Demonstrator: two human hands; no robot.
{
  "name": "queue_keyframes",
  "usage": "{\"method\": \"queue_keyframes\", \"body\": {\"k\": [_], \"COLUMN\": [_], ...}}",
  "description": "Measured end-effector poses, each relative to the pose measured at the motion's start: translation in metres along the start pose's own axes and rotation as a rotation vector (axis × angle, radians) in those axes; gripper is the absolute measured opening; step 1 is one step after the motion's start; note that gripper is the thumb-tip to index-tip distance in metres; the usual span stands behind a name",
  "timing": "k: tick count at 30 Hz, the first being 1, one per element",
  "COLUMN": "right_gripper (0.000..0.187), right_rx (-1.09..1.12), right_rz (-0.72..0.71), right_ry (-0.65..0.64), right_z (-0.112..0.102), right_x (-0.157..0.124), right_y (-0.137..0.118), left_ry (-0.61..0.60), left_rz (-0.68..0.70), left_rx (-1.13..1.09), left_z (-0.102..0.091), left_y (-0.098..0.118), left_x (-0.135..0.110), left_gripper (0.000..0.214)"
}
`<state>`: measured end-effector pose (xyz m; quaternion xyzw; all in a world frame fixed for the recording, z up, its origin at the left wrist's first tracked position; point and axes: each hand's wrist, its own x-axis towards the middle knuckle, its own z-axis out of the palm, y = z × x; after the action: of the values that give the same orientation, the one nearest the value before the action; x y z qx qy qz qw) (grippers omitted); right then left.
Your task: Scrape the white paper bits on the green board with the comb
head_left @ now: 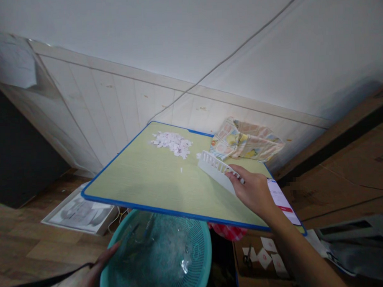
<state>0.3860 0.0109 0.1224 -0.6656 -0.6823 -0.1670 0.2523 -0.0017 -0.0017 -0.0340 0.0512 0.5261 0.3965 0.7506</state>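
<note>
My right hand (249, 187) grips the slotted edge of a white plastic basket (216, 172), which stands tilted on its side on the light green table (139, 179) with the blue rim. To its left lies a flat pile of small white paper pieces (172, 143), with one loose scrap nearer the front. Below the table's front edge, my left hand (101, 264) is closed on the rim of a large teal basket (206, 252). Clear crinkled plastic (170, 244) fills much of that basket. The left fingers are partly hidden by its side.
A bunched patterned cloth (244, 139) lies at the table's back right. A printed sheet (283, 201) rests along the right edge. Under the table stand a box (261, 273) with cards and scissors (248, 258), and a white tray (80, 210). Large cardboard (352, 163) leans at right.
</note>
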Motion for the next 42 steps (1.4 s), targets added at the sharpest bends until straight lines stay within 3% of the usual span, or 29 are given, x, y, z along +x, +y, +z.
{"method": "queue_keyframes", "body": {"k": [5, 13, 19, 25, 29, 36, 42], "right_gripper": [0.027, 0.024, 0.026, 0.029, 0.029, 0.031, 0.029], "right_rx": [0.053, 0.157, 0.027, -0.077, 0.005, 0.129, 0.208], "right_rz": [-0.022, -0.155, -0.128, -0.039, -0.015, 0.022, 0.030], "right_ry": [0.081, 0.036, -0.001, 0.057, 0.126, -0.026, 0.008], "right_z": [-0.001, 0.009, 0.000, -0.009, 0.005, 0.051, 0.053], "right_x": [-0.001, 0.010, 0.005, 0.008, 0.032, 0.080, 0.080], "right_y": [-0.010, -0.033, -0.014, 0.009, 0.001, -0.019, -0.019], "left_ry": [0.074, 0.078, 0.073, 0.045, 0.073, 0.040, 0.028], "left_rz": [0.020, 0.037, 0.034, 0.013, 0.021, -0.015, -0.018], "left_rx": [0.014, -0.001, 0.030, 0.010, -0.016, -0.031, -0.066], "left_z": [0.011, 0.014, 0.013, 0.010, 0.012, 0.004, 0.010], "left_y": [0.003, 0.004, 0.004, 0.004, 0.005, 0.005, 0.008], "left_x": [-0.011, -0.016, -0.016, -0.015, -0.017, -0.011, -0.018], "left_gripper": [0.080, 0.072, 0.086, 0.094, 0.089, 0.088, 0.099]}}
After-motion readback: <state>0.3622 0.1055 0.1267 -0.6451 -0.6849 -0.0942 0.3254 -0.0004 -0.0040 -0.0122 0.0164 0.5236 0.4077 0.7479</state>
